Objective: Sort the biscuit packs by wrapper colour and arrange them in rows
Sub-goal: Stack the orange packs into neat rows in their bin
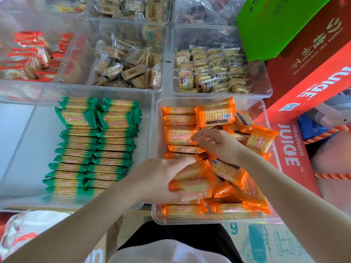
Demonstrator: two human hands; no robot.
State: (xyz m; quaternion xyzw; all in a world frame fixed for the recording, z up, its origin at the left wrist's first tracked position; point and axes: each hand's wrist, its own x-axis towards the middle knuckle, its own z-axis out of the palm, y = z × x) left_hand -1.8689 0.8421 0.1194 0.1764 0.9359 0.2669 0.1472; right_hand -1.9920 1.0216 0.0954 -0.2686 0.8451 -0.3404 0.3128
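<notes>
Green bin (pixel 150 103): clear plastic tub to the left of both hands, holding green packs (pixel 95 145) stood on edge in two neat rows, with a few lying flat at the far end.
Orange bin (pixel 262 111): clear tub under both hands, just right of the green one; a tidy column of orange packs (pixel 179 120) runs along its left side, beyond the left fingertips, and the rest lie in a loose heap to the right of the fingers.
Juice cartons (pixel 292 149): red boxes touching the orange bin's right wall, well right of the right hand.
Far bins (pixel 167 59): clear tubs of pale and red-wrapped biscuits, well beyond both hands.
Left hand (pixel 161 179): fingers and thumb curled round a small stack of orange packs (pixel 193 184), held over the near half of the orange bin.
Right hand (pixel 216 143): fingers loosely bent and pointing left, tips touching a flat orange pack (pixel 176 136) in the left column; it grips nothing that I can see.
</notes>
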